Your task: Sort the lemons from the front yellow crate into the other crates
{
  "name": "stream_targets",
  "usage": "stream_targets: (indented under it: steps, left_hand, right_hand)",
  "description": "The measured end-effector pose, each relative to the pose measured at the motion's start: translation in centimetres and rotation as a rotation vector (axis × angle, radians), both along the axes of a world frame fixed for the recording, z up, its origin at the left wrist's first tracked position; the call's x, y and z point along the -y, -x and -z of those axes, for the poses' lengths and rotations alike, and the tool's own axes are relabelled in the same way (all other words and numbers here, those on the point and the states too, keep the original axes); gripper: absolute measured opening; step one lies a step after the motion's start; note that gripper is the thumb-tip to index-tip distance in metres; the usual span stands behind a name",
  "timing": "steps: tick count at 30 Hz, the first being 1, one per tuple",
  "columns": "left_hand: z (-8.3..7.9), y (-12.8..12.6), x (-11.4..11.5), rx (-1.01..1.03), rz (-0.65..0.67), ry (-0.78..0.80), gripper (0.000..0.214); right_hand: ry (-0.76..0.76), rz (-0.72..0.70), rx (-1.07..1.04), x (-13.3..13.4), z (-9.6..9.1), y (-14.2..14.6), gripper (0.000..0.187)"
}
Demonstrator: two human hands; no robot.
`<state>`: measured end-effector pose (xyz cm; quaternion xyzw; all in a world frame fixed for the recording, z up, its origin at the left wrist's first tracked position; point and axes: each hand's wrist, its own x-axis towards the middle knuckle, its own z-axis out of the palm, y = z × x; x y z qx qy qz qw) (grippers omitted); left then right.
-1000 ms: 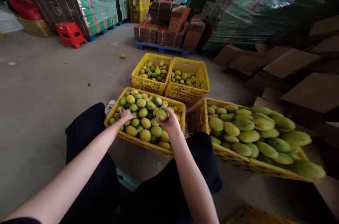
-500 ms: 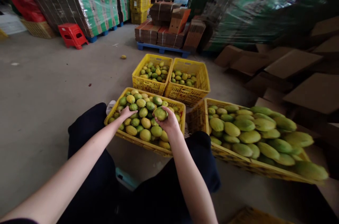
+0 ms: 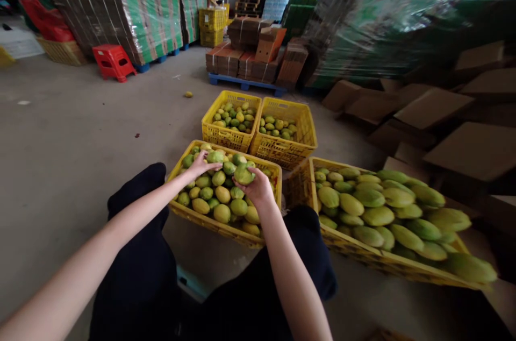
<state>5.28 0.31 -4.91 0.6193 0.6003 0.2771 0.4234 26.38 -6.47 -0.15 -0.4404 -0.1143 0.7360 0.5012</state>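
Much bare concrete floor [image 3: 80, 131], wrapped carton stacks [image 3: 137, 2] behind. Right crate [image 3: 300, 185]: large mangoes [image 3: 379, 215]. Nearest crate [image 3: 209, 225]: small fruit. Right hand [image 3: 260, 190] fingers curl round one green fruit [image 3: 244, 174] above it; left hand [image 3: 199, 164] fingers spread on another fruit [image 3: 215, 157].

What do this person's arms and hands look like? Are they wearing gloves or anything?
No gloves. The left hand and right hand are bare, and no watch, bracelet or ring shows. The left forearm and right forearm are uncovered to the picture's edge, with no sleeve in view. The fingers carry no tape. The person wears dark trousers.
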Motion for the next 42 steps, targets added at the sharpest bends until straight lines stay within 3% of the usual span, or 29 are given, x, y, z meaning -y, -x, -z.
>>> stream_targets:
  steps: [4, 6, 8, 11, 14, 17, 22, 31, 37, 42]
  left_hand:
    - [-5.1, -2.1, -1.1, 0.537, 0.035, 0.004, 0.053]
    - [-6.6, -3.0, -1.3, 0.671, 0.086, 0.009, 0.054]
    - [-7.2, -3.7, -1.2, 0.711, 0.110, 0.004, 0.055]
    - [-6.9, -3.6, -0.6, 0.614, 0.105, -0.058, 0.058]
    - [-6.8, -2.5, 0.2, 0.473, 0.130, -0.145, 0.063]
    - [-7.9, -1.4, 1.1, 0.315, 0.134, -0.317, 0.059]
    - [-9.4, -1.0, 2.1, 0.116, 0.137, -0.523, 0.055]
    - [-9.2, -0.6, 2.7, -0.015, 0.213, -0.671, 0.052]
    - [-8.8, -0.4, 2.7, -0.084, 0.257, -0.723, 0.052]
    - [-8.7, -0.2, 2.7, -0.097, 0.286, -0.848, 0.054]
  right_hand:
    - [-0.166, 0.034, 0.057, -0.6, -0.2, -0.8, 0.023]
    - [-0.230, 0.041, 0.094, -1.3, -1.1, -1.4, 0.032]
    - [-0.310, 0.069, 0.158, -2.2, -2.4, -2.0, 0.042]
    - [-0.464, 0.151, 0.303, -3.3, -4.1, -2.6, 0.057]
    - [-0.552, 0.225, 0.478, -3.1, -4.5, -2.5, 0.060]
    - [-0.587, 0.233, 0.589, -1.9, -3.9, -2.0, 0.054]
    - [-0.672, 0.267, 0.752, -0.1, -2.7, -1.2, 0.062]
    - [-0.741, 0.293, 0.924, 0.4, -0.1, 0.4, 0.053]
    - [-0.779, 0.311, 0.987, 0.6, 0.4, 1.5, 0.046]
    - [-0.967, 0.400, 1.187, 0.3, 0.8, 1.3, 0.044]
